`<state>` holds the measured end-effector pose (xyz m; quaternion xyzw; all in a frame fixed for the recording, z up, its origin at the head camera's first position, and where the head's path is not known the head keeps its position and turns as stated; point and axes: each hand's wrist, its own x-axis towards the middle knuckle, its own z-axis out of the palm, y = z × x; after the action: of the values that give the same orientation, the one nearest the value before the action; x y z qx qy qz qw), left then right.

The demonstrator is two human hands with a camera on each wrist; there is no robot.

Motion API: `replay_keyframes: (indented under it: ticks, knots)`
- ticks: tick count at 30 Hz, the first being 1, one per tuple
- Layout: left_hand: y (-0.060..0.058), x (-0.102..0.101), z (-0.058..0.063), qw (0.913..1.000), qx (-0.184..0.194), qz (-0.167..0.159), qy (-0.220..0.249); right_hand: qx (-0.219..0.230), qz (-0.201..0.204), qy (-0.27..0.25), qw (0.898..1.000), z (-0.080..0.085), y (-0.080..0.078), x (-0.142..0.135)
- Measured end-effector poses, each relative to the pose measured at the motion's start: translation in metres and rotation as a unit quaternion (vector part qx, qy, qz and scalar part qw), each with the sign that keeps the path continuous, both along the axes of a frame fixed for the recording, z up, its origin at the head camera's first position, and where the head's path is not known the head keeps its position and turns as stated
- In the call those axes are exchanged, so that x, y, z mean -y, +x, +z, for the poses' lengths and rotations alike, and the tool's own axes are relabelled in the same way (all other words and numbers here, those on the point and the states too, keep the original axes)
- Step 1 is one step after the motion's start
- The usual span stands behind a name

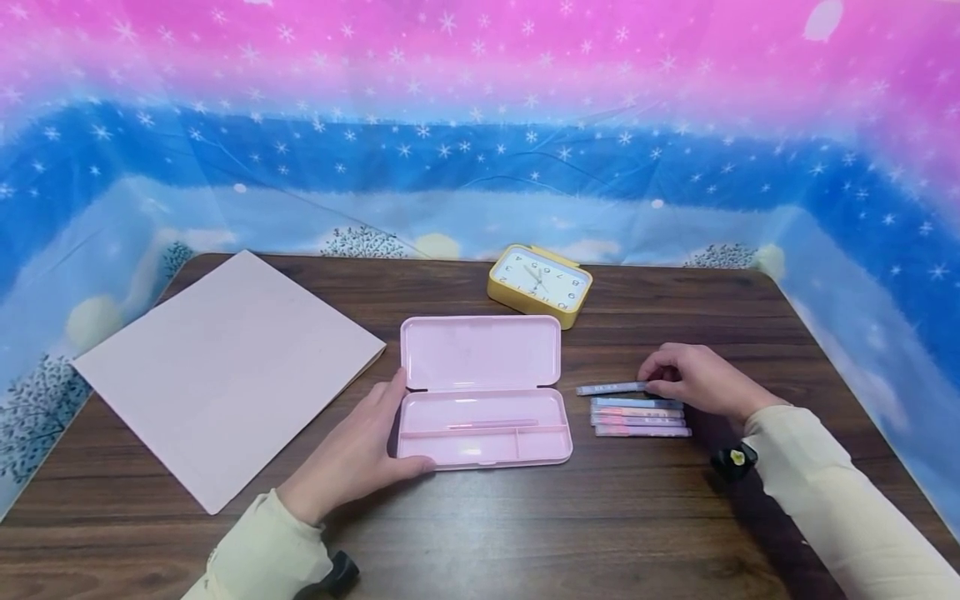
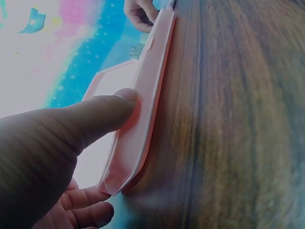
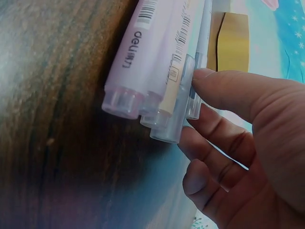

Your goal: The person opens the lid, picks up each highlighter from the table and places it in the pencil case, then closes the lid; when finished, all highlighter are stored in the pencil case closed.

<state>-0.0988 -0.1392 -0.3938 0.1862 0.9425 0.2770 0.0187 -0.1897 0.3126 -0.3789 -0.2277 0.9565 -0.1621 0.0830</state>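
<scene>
A pink pencil case (image 1: 480, 450) lies with its lid (image 1: 482, 352) raised and folded back. My left hand (image 1: 356, 446) holds its left end. In the left wrist view the thumb (image 2: 107, 112) presses on the front wall, with other fingers around the corner. One slim pink pen (image 1: 495, 424) is in the case's long back compartment. To the right, my right hand (image 1: 697, 379) pinches the right end of a blue highlighter (image 1: 609, 388) between thumb and fingers. Several pastel highlighters (image 1: 641, 421) lie side by side just in front of it; deli lettering shows on one in the right wrist view.
A yellow alarm clock (image 1: 540, 285) stands behind the lid. On the left, a large pale pink square board (image 1: 228, 379) covers part of the dark wooden table (image 1: 480, 542). A snowflake-patterned curtain (image 1: 420, 150) hangs around the back and sides.
</scene>
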Motion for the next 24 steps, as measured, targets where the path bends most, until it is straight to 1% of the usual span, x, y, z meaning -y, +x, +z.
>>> replay_keyframes:
  ticks: [7,12,17,24]
  knots:
    - [0.000,-0.001,0.001,0.9999,0.014,0.004,-0.003,0.006,-0.005,0.001,1.000,-0.002,0.000,0.001]
    - [0.000,-0.001,0.002,0.9999,0.015,0.003,-0.006,0.009,-0.005,-0.006,1.000,0.000,0.002,0.001]
    - [0.000,-0.001,0.002,0.9998,0.019,0.003,-0.007,-0.009,0.000,-0.017,1.000,0.009,0.007,0.001]
    - [-0.001,-0.001,0.001,0.9997,0.024,0.005,-0.010,-0.034,-0.011,-0.030,0.999,0.030,0.013,0.002]
